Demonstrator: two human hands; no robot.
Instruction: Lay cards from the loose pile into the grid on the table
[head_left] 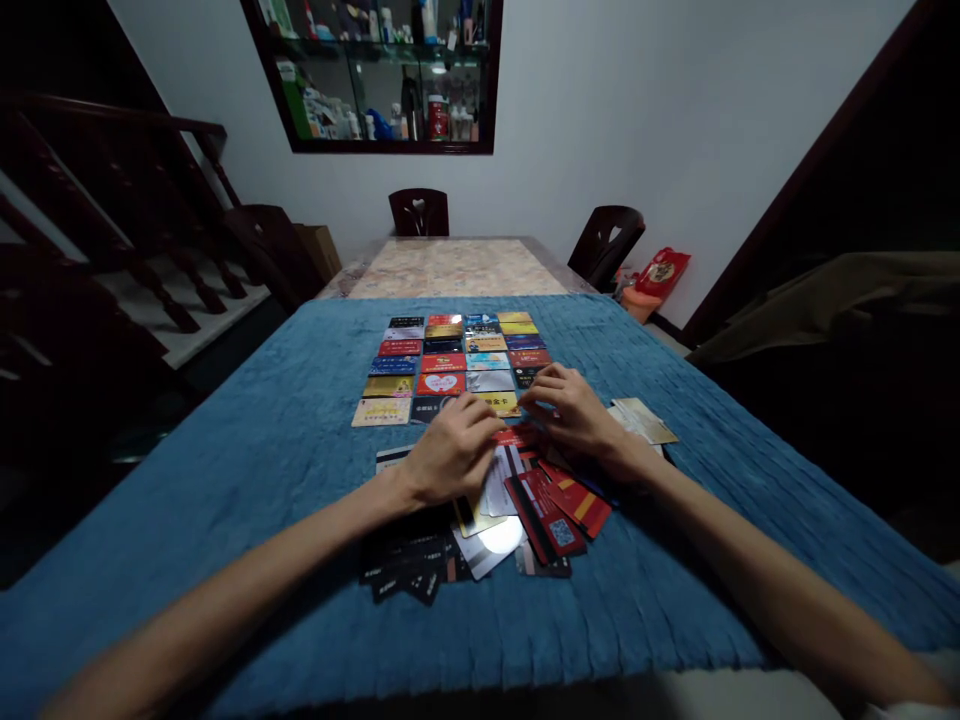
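Rows of plastic cards (441,384) in many colours lie face up in a grid of several columns on a blue cloth. Just below the grid, my left hand (457,450) is closed, its fingers curled and pressed together by the edge of a red card (516,437); what they hold is hidden. My right hand (571,412) arches over the grid's lower right corner, fingers bent and apart, beside the yellow card (501,403). Beneath and between my wrists is a loose, overlapping pile, with a red card bearing a QR code (545,515), a silver card (491,543) and black cards (405,567).
More cards (643,420) lie right of my right wrist. The blue cloth (285,430) covers the near part of the table, with the patterned tabletop (457,265) beyond. Chairs (420,212) stand around it. A red bag (663,271) sits at the right wall.
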